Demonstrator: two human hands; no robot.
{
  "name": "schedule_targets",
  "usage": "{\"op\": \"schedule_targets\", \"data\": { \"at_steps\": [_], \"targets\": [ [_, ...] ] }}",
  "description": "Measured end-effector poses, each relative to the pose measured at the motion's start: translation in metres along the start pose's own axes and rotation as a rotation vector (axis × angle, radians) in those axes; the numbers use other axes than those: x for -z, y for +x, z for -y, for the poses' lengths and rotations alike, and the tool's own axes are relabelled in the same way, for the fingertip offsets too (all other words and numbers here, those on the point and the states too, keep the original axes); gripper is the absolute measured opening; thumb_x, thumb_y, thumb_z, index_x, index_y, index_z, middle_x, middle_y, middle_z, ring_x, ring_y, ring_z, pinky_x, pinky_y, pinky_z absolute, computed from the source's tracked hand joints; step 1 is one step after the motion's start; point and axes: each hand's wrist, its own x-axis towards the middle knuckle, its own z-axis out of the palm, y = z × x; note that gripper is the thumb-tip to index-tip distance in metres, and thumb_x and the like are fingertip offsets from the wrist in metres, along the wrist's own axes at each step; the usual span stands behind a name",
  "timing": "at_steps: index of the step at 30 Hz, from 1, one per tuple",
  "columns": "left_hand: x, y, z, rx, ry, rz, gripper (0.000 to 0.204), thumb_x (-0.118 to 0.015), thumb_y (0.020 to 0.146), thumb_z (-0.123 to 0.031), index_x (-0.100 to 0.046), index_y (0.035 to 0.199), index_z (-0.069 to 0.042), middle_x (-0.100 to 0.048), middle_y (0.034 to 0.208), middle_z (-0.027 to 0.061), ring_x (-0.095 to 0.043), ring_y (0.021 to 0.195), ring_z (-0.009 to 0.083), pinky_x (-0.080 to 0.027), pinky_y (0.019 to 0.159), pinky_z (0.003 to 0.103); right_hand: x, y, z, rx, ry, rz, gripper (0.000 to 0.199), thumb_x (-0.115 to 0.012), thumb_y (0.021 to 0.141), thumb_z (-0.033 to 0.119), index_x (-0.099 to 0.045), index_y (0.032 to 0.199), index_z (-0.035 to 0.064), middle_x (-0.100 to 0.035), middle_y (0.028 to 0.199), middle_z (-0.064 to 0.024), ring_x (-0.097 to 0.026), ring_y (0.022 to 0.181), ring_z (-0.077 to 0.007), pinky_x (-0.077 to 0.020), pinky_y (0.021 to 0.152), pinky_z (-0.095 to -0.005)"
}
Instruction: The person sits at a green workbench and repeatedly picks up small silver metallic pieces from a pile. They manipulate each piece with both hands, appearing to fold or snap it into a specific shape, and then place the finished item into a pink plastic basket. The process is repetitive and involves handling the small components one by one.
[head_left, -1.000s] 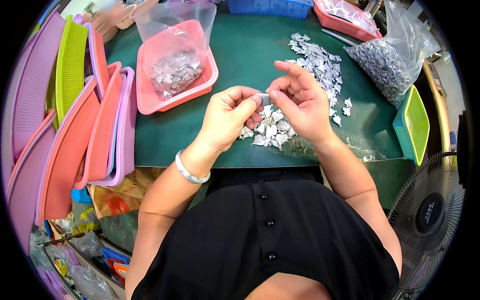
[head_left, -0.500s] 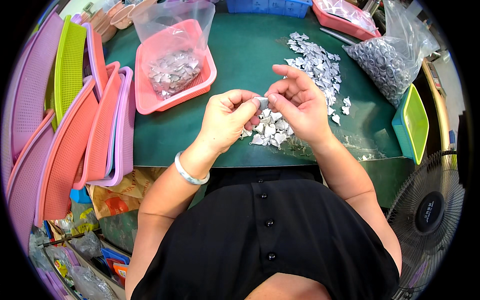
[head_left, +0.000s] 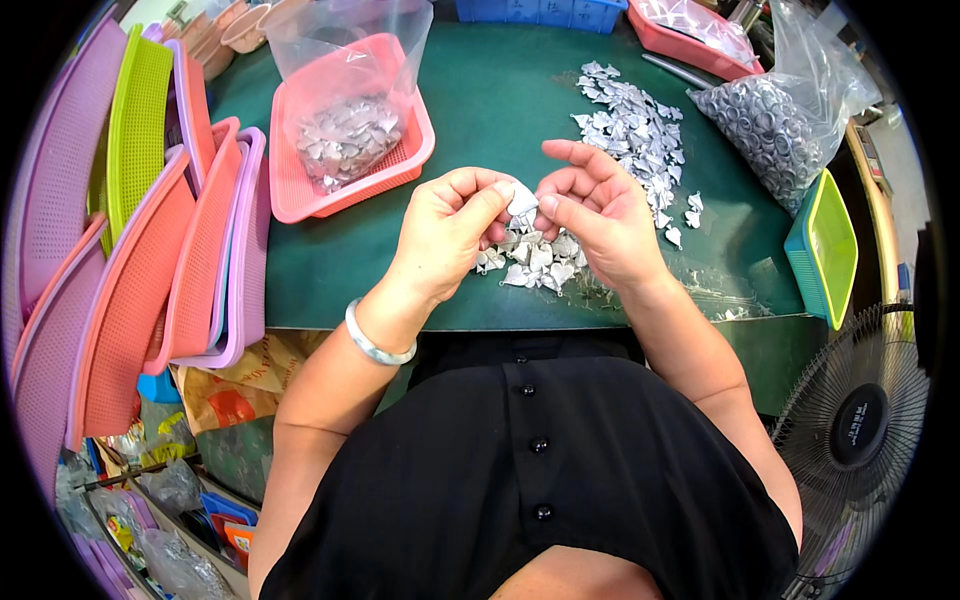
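Between thumb and forefinger, my left hand (head_left: 448, 225) pinches a silvery heart-shaped metal piece (head_left: 522, 204) by its edge. My right hand (head_left: 605, 215) is close beside it, thumb pressed toward the curled fingers and forefinger raised; whatever its fingertips hold, if anything, is too small to make out. Under both hands lies a small heap of similar heart-shaped pieces (head_left: 540, 260), partly covered by the fingers. A larger spread of grey heart-shaped pieces (head_left: 635, 130) lies beyond my right hand.
On the green tabletop (head_left: 490, 100), a pink basket (head_left: 420, 150) holds a clear bag of metal pieces (head_left: 345, 140). At right are a bag of grey rings (head_left: 760, 120), a green-and-teal basket (head_left: 825, 250) and a fan (head_left: 860, 420). Stacked plastic baskets (head_left: 130, 290) line the left.
The metal piece has tilted so more of its pale face shows. My right fingertips have drawn slightly away from my left ones, and the right forefinger sits a little lower.
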Motion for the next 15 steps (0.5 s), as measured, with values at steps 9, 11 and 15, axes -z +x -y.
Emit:
{"op": "schedule_targets", "data": {
  "at_steps": [9,11,15],
  "targets": [
    [0.003,0.005,0.003,-0.018,0.005,0.004,0.014,-0.059,0.087,-0.014,-0.063,0.088,-0.001,-0.057,0.070,-0.0018,-0.046,0.057,0.0020,-0.038,0.051,0.016,-0.003,-0.007,-0.005,-0.013,-0.009,0.014,0.049,-0.062,0.078,-0.003,-0.039,0.122,-0.0059,-0.059,0.082,-0.0080,-0.058,0.069,-0.0108,-0.0483,0.061,-0.0221],
    [0.002,0.005,0.004,-0.020,0.001,-0.001,0.014,-0.059,0.087,-0.015,-0.063,0.088,-0.001,-0.057,0.070,-0.0023,-0.045,0.057,0.0020,-0.038,0.052,0.016,-0.004,-0.008,-0.007,-0.002,-0.013,0.012,0.050,-0.062,0.078,-0.003,-0.038,0.122,-0.0053,-0.059,0.082,-0.0078,-0.058,0.070,-0.0106,-0.0480,0.062,-0.0219],
    [0.002,0.006,0.006,-0.021,0.001,-0.014,0.015,-0.059,0.087,-0.015,-0.064,0.088,-0.002,-0.056,0.069,-0.0028,-0.045,0.057,0.0022,-0.038,0.051,0.017,-0.006,-0.010,-0.011,0.036,-0.072,0.000,0.051,-0.062,0.079,-0.003,-0.038,0.124,-0.0040,-0.058,0.083,-0.0067,-0.057,0.073,-0.0096,-0.0472,0.065,-0.0208]
  ]
}}
